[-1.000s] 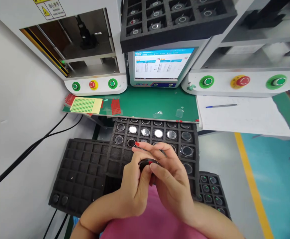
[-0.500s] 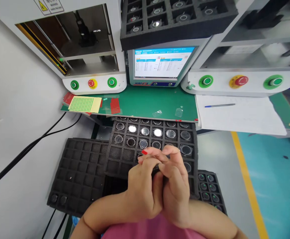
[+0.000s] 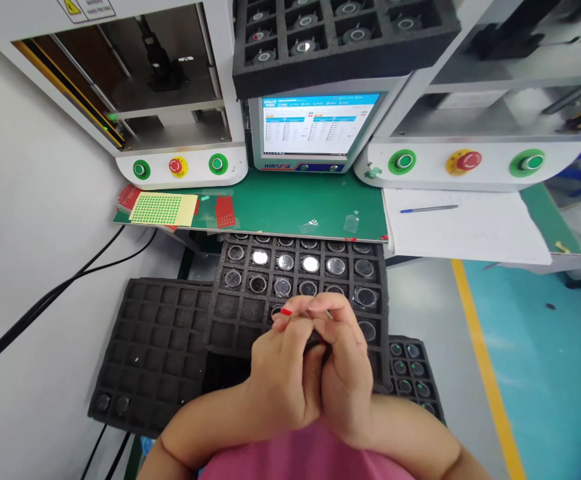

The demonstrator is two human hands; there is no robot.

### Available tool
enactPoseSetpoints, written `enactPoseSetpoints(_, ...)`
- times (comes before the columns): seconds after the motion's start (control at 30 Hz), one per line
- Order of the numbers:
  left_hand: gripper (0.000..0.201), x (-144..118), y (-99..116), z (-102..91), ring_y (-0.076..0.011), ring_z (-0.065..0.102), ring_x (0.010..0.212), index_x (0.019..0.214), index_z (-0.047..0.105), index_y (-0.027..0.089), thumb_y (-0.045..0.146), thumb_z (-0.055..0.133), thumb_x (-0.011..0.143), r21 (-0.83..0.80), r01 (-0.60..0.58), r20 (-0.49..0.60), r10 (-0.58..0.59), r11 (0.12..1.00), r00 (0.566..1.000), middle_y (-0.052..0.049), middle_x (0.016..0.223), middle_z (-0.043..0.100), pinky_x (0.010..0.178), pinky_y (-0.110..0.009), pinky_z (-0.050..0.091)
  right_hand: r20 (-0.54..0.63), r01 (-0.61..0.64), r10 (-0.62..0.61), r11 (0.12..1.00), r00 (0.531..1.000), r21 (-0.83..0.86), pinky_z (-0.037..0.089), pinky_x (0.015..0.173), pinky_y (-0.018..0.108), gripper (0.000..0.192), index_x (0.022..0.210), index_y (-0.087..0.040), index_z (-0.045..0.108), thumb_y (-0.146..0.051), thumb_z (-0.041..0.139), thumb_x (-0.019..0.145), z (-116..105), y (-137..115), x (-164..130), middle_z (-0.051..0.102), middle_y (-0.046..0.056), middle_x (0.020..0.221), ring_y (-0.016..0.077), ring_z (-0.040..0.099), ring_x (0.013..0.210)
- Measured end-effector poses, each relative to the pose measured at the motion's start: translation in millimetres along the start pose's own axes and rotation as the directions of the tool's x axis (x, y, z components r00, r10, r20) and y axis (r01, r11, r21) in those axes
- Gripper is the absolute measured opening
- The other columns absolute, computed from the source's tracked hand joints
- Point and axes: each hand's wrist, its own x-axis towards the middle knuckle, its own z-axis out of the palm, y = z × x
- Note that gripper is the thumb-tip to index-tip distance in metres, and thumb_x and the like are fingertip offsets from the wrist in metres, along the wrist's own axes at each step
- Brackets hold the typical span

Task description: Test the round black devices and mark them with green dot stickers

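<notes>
My left hand (image 3: 283,373) and my right hand (image 3: 345,373) are pressed together above the foam tray, with fingers curled and thumbs side by side. Between them shows a small dark piece (image 3: 313,341), mostly covered by the fingers, that looks like a watch case. A red sticker (image 3: 285,311) is on a fingertip of my left hand. Below and beyond the hands lies a black foam tray (image 3: 226,335) with round watch cases (image 3: 335,265) in many pockets. Several pockets at its left front hold nothing.
Left of it lies another foam tray (image 3: 163,333) with two watch cases at its near corner. A smaller filled tray (image 3: 410,367) is at right. The green bench (image 3: 280,207) holds sticker sheets (image 3: 163,209), papers (image 3: 470,230) and a pen (image 3: 429,209). Behind are a monitor (image 3: 318,127) and two machines with buttons.
The whole view has shifted slightly to the left. My hands stay clasped around the dark piece, and the fingers have closed a little more over it.
</notes>
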Motion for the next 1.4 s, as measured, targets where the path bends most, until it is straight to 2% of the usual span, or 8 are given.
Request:
enactPoseSetpoints(0.13, 0.015, -2.2, 3.6, -7.6, -0.0146, 0.060, 0.069, 0.104, 0.056, 0.021, 0.021, 0.043, 0.096, -0.526, 0.268, 0.105, -0.251, 0.807, 0.962, -0.004, 0.086, 0.062, 0.061, -0.025, 0.050, 0.126, 0.020, -0.006, 0.993, 0.992, -0.112, 0.059, 0.068, 0.028, 0.013, 0.102, -0.027, 0.056, -0.030, 0.046, 0.095, -9.2, -7.6, -3.3, 0.071, 0.002, 0.100, 0.0161, 0.071, 0.083)
enactPoseSetpoints(0.27, 0.029, 2.0, 12.9, -21.8, -0.0076, 0.048, 0.049, 0.092, 0.054, 0.018, 0.038, 0.035, 0.100, -0.851, 0.525, 0.484, -0.372, 0.010, 0.792, -0.001, 0.074, 0.059, 0.044, -0.017, 0.040, 0.395, 0.505, -0.382, 0.817, 0.836, -0.279, 0.042, 0.109, 0.049, 0.036, 0.125, -0.025, 0.049, -0.028, 0.055, 0.090, -20.1, -10.7, -1.2, 0.053, 0.009, 0.137, 0.0259, 0.051, 0.129)
enactPoseSetpoints(0.33, 0.034, 4.7, 16.6, -27.4, -0.0081, 0.047, 0.046, 0.091, 0.054, 0.016, 0.040, 0.032, 0.101, -0.829, 0.534, 0.556, -0.345, -0.167, 0.756, -0.002, 0.069, 0.061, 0.043, -0.017, 0.039, 0.421, 0.658, -0.541, 0.723, 0.728, -0.208, 0.042, 0.110, 0.049, 0.039, 0.125, -0.024, 0.049, -0.021, 0.056, 0.087, -18.9, -10.4, 0.8, 0.052, 0.009, 0.134, 0.0250, 0.050, 0.129)
enactPoseSetpoints(0.4, 0.037, 6.2, 18.3, -29.6, -0.0088, 0.046, 0.045, 0.089, 0.054, 0.015, 0.041, 0.031, 0.100, -0.844, 0.501, 0.535, -0.346, -0.190, 0.771, -0.003, 0.063, 0.060, 0.044, -0.018, 0.039, 0.393, 0.706, -0.613, 0.691, 0.685, -0.153, 0.051, 0.101, 0.045, 0.042, 0.124, -0.023, 0.050, -0.017, 0.058, 0.084, -14.0, -9.7, 1.4, 0.055, 0.009, 0.127, 0.0240, 0.058, 0.118)
enactPoseSetpoints(0.53, 0.039, 6.4, 16.5, -26.0, -0.0089, 0.044, 0.044, 0.087, 0.057, 0.014, 0.042, 0.032, 0.100, -0.866, 0.469, 0.498, -0.373, -0.172, 0.782, -0.001, 0.056, 0.056, 0.046, -0.018, 0.039, 0.316, 0.670, -0.605, 0.724, 0.730, -0.162, 0.058, 0.083, 0.045, 0.043, 0.121, -0.024, 0.051, -0.022, 0.067, 0.081, -6.8, -8.2, 1.1, 0.057, 0.010, 0.119, 0.0253, 0.066, 0.099)
enactPoseSetpoints(0.7, 0.037, 8.1, 13.1, -21.0, -0.0083, 0.045, 0.044, 0.083, 0.055, 0.015, 0.045, 0.037, 0.098, -0.828, 0.516, 0.560, -0.384, -0.220, 0.734, 0.000, 0.055, 0.056, 0.046, -0.017, 0.039, 0.483, 0.750, -0.620, 0.649, 0.618, -0.127, 0.060, 0.080, 0.045, 0.053, 0.128, -0.023, 0.049, -0.018, 0.066, 0.077, -11.5, -11.3, 7.4, 0.057, 0.011, 0.124, 0.0254, 0.069, 0.096)
enactPoseSetpoints(0.83, 0.033, 9.7, 12.2, -20.0, -0.0088, 0.047, 0.044, 0.085, 0.053, 0.017, 0.047, 0.043, 0.096, -0.827, 0.525, 0.559, -0.385, -0.200, 0.734, 0.001, 0.056, 0.056, 0.047, -0.017, 0.040, 0.475, 0.692, -0.543, 0.686, 0.692, -0.224, 0.059, 0.084, 0.045, 0.057, 0.126, -0.032, 0.051, -0.018, 0.070, 0.074, -14.8, -18.4, 9.7, 0.060, 0.006, 0.117, 0.0248, 0.069, 0.097)
enactPoseSetpoints(1.4, 0.026, 6.2, 12.9, -20.5, -0.0070, 0.046, 0.049, 0.085, 0.049, 0.017, 0.038, 0.043, 0.099, -0.853, 0.503, 0.517, -0.358, -0.139, 0.778, 0.002, 0.059, 0.053, 0.050, -0.016, 0.038, 0.514, 0.620, -0.469, 0.767, 0.718, -0.166, 0.059, 0.083, 0.053, 0.069, 0.130, -0.036, 0.051, -0.016, 0.077, 0.069, -25.9, -16.4, 12.5, 0.052, 0.008, 0.124, 0.0273, 0.069, 0.093)
